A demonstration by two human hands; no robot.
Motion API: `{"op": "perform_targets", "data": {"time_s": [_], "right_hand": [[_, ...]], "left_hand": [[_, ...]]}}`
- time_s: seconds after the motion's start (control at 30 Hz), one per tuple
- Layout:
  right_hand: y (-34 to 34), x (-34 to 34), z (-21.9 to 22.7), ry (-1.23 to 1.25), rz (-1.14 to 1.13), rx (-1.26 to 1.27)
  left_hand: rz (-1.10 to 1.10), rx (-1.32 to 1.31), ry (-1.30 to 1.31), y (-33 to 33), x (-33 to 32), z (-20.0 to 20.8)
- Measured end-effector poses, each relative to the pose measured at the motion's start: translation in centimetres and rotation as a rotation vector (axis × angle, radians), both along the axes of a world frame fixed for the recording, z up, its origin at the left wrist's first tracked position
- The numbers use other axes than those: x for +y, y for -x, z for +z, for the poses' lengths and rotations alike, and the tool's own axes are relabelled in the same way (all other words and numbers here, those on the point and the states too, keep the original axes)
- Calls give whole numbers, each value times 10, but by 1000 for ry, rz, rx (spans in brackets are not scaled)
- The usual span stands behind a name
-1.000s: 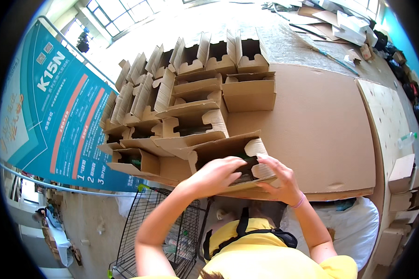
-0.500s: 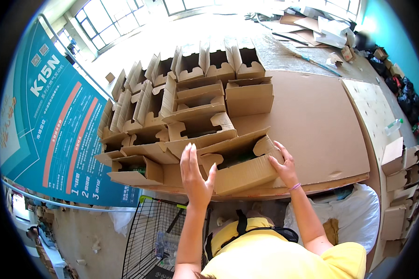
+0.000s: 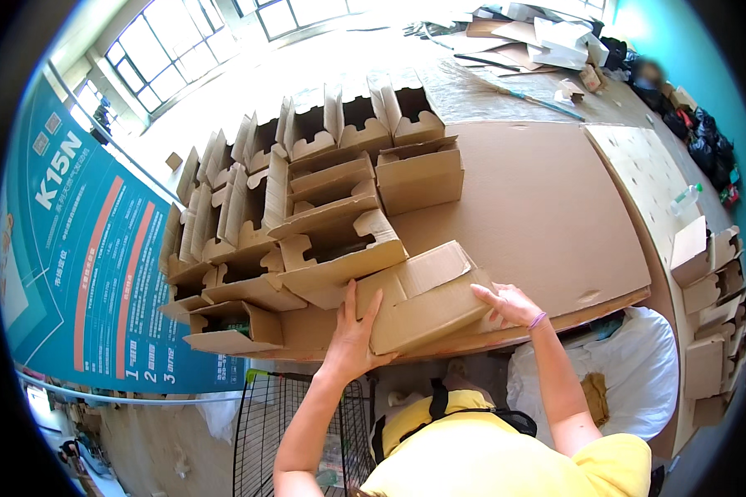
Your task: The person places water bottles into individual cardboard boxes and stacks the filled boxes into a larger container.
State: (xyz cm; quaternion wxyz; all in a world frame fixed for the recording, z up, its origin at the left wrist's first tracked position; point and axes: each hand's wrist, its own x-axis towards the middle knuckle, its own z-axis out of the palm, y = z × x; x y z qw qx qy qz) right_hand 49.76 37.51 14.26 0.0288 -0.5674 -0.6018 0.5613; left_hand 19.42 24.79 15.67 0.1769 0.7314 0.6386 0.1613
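A brown cardboard box (image 3: 429, 300) sits at the near edge of the cardboard-topped table, its top flaps folded down. My left hand (image 3: 354, 335) grips its left end, thumb and fingers spread around the corner. At the opposite end my right hand (image 3: 509, 305) has hold of the box, fingers along the top edge and side. Directly behind it stands an open box (image 3: 340, 258) with notched inner flaps. A smaller open box (image 3: 234, 326) on the left has something dark green inside, too shaded to make out.
Rows of open cardboard boxes (image 3: 311, 137) cover the left of the table, and a flat cardboard sheet (image 3: 547, 199) lies at right. A black wire cart (image 3: 286, 439) stands below the near edge, beside a white sack (image 3: 638, 373). A blue banner (image 3: 99, 273) rises at left.
The near box's raised flaps have come down over its opening. My left hand has lowered onto the box's left end, and my right hand keeps hold of the right end.
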Motion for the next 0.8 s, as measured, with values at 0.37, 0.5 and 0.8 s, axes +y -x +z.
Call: {"op": "perform_targets", "data": {"time_s": [0.37, 0.5, 0.8], "right_hand": [[-61, 8, -32, -51, -261, 329], [-92, 29, -41, -73, -397, 416], [-39, 123, -59, -170, -416, 476]], "left_hand": [[-167, 24, -22, -74, 18, -4], [-171, -85, -51, -99, 67, -20], [84, 676, -210, -98, 189, -40]]}}
